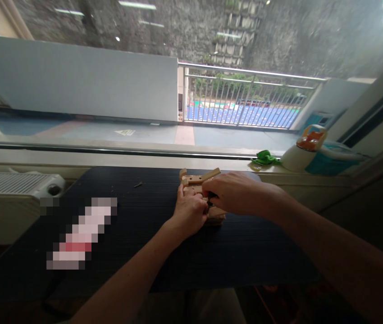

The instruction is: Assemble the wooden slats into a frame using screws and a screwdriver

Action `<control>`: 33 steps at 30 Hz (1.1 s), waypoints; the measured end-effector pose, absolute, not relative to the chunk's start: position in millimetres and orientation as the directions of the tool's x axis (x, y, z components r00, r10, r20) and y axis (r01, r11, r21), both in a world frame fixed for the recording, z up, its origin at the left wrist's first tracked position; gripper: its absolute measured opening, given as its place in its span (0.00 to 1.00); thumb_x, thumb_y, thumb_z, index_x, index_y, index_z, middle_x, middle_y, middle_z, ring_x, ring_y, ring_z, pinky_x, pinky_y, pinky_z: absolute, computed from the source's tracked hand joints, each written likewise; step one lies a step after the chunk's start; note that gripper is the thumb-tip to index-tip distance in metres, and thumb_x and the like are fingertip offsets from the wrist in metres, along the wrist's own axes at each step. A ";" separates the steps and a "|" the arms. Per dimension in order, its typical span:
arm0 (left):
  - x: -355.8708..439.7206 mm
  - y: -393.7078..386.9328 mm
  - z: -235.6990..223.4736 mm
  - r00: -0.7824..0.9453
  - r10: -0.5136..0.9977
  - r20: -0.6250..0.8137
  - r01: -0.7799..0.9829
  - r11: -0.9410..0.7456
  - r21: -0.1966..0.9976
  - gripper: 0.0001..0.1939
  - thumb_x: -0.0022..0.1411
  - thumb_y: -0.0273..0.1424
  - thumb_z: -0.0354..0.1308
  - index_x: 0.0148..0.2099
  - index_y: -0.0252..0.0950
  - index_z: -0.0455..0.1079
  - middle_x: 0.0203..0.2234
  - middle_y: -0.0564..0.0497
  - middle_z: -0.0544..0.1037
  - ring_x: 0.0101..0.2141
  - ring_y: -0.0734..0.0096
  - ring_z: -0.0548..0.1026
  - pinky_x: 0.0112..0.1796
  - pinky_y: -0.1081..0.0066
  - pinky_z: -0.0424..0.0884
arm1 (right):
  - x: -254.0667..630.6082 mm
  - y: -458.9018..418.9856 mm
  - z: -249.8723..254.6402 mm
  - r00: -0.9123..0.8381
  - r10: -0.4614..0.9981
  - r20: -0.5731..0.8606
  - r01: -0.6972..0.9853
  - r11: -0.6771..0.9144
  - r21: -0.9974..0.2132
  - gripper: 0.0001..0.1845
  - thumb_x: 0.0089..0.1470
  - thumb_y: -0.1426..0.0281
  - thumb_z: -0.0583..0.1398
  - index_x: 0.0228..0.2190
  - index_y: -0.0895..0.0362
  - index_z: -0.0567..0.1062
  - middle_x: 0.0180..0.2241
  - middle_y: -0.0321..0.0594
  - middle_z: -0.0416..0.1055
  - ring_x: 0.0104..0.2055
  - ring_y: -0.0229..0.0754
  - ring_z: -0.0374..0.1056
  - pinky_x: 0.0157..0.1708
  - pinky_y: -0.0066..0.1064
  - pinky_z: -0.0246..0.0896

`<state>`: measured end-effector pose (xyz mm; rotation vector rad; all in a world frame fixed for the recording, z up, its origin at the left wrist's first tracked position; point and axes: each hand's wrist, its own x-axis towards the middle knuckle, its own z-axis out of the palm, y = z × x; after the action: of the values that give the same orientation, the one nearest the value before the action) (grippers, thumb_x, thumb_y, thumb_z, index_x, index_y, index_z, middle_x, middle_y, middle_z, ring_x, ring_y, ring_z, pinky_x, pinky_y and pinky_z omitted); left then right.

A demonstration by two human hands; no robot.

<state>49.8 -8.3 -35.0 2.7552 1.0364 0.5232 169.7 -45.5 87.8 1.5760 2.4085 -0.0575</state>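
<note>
A small wooden assembly (198, 178) of light-coloured pieces rests on the black mat (151, 216) near the window sill. My left hand (189, 212) is curled around its near left side, fingers closed on the wood. My right hand (234, 193) lies over the top right of the assembly, fingers pinched together on a small dark thing I cannot make out, right where the two hands meet. The hands hide most of the assembly's lower part.
A pixelated pink and white object (79, 234) lies on the mat's left. A tiny dark bit (138, 184) sits on the mat's far side. A white radiator (12, 184) stands left. A green cloth (265, 158) and a white and orange figure (304, 150) rest on the sill.
</note>
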 end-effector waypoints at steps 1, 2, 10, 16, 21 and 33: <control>49.8 -8.4 -35.0 0.697 0.664 0.271 0.610 -0.747 0.265 0.07 0.51 0.31 0.56 0.26 0.40 0.74 0.35 0.51 0.76 0.47 0.56 0.64 0.54 0.48 0.45 | 169.4 -44.9 87.8 -0.383 0.889 -0.252 0.900 0.421 0.114 0.10 0.51 0.70 0.55 0.33 0.58 0.75 0.33 0.45 0.73 0.36 0.42 0.68 0.32 0.28 0.55; 49.9 -8.1 -35.4 0.694 0.665 0.275 0.609 -0.746 0.269 0.07 0.51 0.32 0.55 0.25 0.40 0.74 0.34 0.51 0.76 0.47 0.56 0.64 0.54 0.48 0.45 | 168.9 -44.3 87.5 -0.387 0.885 -0.259 0.897 0.427 0.116 0.10 0.51 0.70 0.55 0.31 0.58 0.75 0.33 0.45 0.73 0.37 0.42 0.68 0.33 0.27 0.55; 49.3 -5.4 -41.1 0.708 0.655 0.264 0.589 -0.754 0.291 0.06 0.53 0.32 0.56 0.27 0.41 0.74 0.30 0.51 0.76 0.47 0.56 0.63 0.55 0.48 0.38 | 168.2 -40.4 82.9 -0.326 0.917 -0.229 0.925 0.360 0.125 0.13 0.53 0.68 0.53 0.34 0.59 0.75 0.33 0.46 0.74 0.36 0.44 0.68 0.32 0.29 0.56; 49.1 -6.5 -37.5 0.709 0.664 0.239 0.600 -0.745 0.291 0.07 0.53 0.33 0.56 0.26 0.40 0.74 0.32 0.50 0.76 0.48 0.55 0.62 0.54 0.47 0.38 | 172.4 -42.5 83.2 -0.348 0.919 -0.187 0.924 0.370 0.094 0.15 0.51 0.67 0.54 0.40 0.56 0.73 0.35 0.44 0.73 0.36 0.44 0.68 0.30 0.29 0.54; 49.1 -5.6 -39.4 0.707 0.654 0.269 0.599 -0.756 0.263 0.07 0.53 0.33 0.56 0.28 0.41 0.74 0.34 0.50 0.76 0.48 0.55 0.62 0.54 0.47 0.41 | 174.8 -43.3 83.9 -0.393 0.899 -0.195 0.904 0.416 0.095 0.11 0.51 0.70 0.53 0.34 0.56 0.75 0.31 0.42 0.73 0.34 0.42 0.67 0.29 0.28 0.52; 48.9 -4.5 -42.5 0.699 0.664 0.265 0.603 -0.747 0.280 0.06 0.52 0.33 0.56 0.28 0.40 0.73 0.30 0.50 0.76 0.47 0.56 0.63 0.55 0.48 0.38 | 170.1 -39.4 80.7 -0.304 0.932 -0.197 0.929 0.336 0.156 0.17 0.56 0.62 0.50 0.36 0.58 0.74 0.33 0.46 0.73 0.34 0.43 0.68 0.32 0.29 0.55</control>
<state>48.9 -4.5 -42.5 2.7351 1.0289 0.5275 170.1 -39.4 80.7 1.6767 2.3509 0.0189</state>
